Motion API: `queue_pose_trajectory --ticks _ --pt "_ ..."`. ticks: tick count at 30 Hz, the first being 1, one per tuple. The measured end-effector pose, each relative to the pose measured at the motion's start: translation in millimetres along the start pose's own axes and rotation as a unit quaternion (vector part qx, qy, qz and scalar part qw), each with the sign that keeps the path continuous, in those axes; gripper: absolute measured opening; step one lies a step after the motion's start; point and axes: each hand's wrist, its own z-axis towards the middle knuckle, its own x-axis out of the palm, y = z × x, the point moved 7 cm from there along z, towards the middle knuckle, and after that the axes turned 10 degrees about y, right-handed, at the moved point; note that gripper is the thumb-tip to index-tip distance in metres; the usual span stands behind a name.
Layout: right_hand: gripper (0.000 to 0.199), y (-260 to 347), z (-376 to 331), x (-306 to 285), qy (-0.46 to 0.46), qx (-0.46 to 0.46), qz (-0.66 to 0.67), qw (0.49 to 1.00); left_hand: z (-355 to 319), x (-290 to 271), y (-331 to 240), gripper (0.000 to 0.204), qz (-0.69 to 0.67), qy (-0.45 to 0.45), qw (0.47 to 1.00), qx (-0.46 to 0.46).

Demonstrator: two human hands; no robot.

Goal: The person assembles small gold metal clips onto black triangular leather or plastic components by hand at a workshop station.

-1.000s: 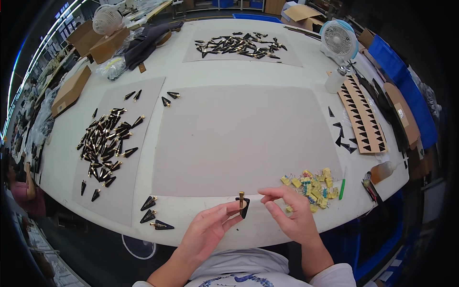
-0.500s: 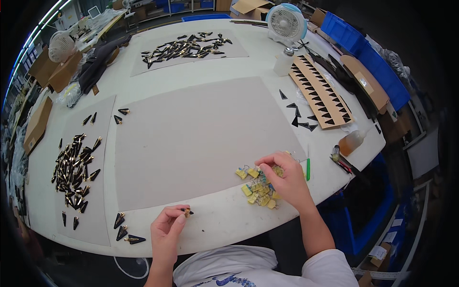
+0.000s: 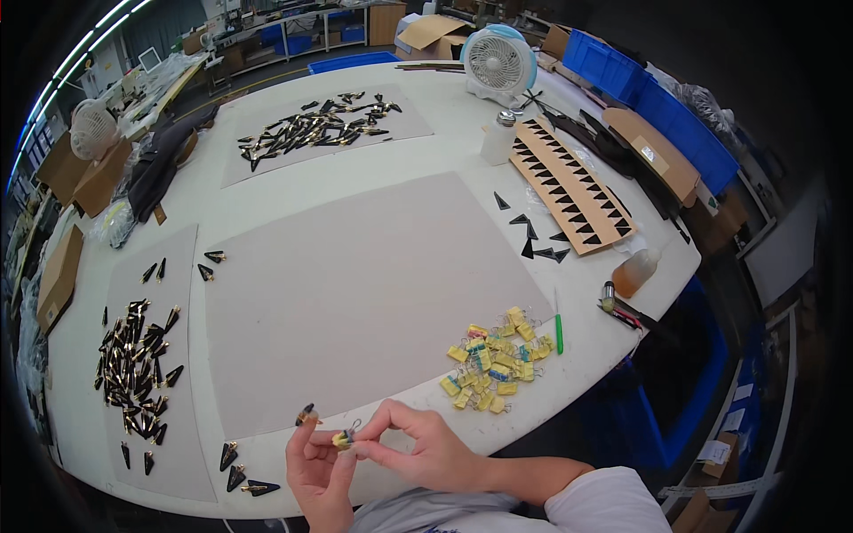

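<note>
Near the table's front edge, my left hand (image 3: pixel 320 471) is closed on a small black-and-gold pointed piece (image 3: pixel 307 413), which sticks out above its fingers. My right hand (image 3: pixel 429 451) pinches a yellow binder clip (image 3: pixel 342 440) with a wire handle, right against the left fingertips. Whether the clip grips the piece is hidden by the fingers. A heap of yellow binder clips (image 3: pixel 502 362) lies to the right, some with blue or red patches. To the left of my left hand, several black pointed pieces with gold fittings (image 3: pixel 235 478) rest near the table edge.
Grey sheets (image 3: pixel 355 293) cover parts of the white table. More black-and-gold pieces form piles at left (image 3: pixel 133 364) and far (image 3: pixel 311 129). At right are a green-handled pointed tool (image 3: pixel 560 333), an amber bottle (image 3: pixel 634 274), a board of black triangles (image 3: pixel 569 186) and a fan (image 3: pixel 499 64).
My right hand has come from the clip heap to my left hand, bringing a yellow binder clip. The left hand has turned, its piece now pointing upward. The whole view has shifted slightly.
</note>
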Motion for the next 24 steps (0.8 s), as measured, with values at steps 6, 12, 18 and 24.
queue_pose_trajectory --ticks 6,12,18,24 --pt "0.025 -9.9 1.1 8.1 -0.061 0.014 -0.045 0.997 -11.1 -34.4 12.0 0.053 0.063 -0.051 0.995 -0.052" --pt "0.027 -8.2 -5.3 3.5 0.083 0.026 -0.173 0.981 -0.9 -18.2 4.4 0.052 0.111 0.050 0.992 -0.044" --pt "0.019 -6.2 -3.6 2.0 0.123 0.034 -0.263 0.956 -1.8 -9.4 -5.1 0.048 0.134 0.144 0.974 -0.112" --pt "0.015 -23.6 -11.0 -25.7 0.139 0.135 -0.178 0.965 2.1 -30.9 -16.9 0.030 0.220 0.215 0.945 -0.109"
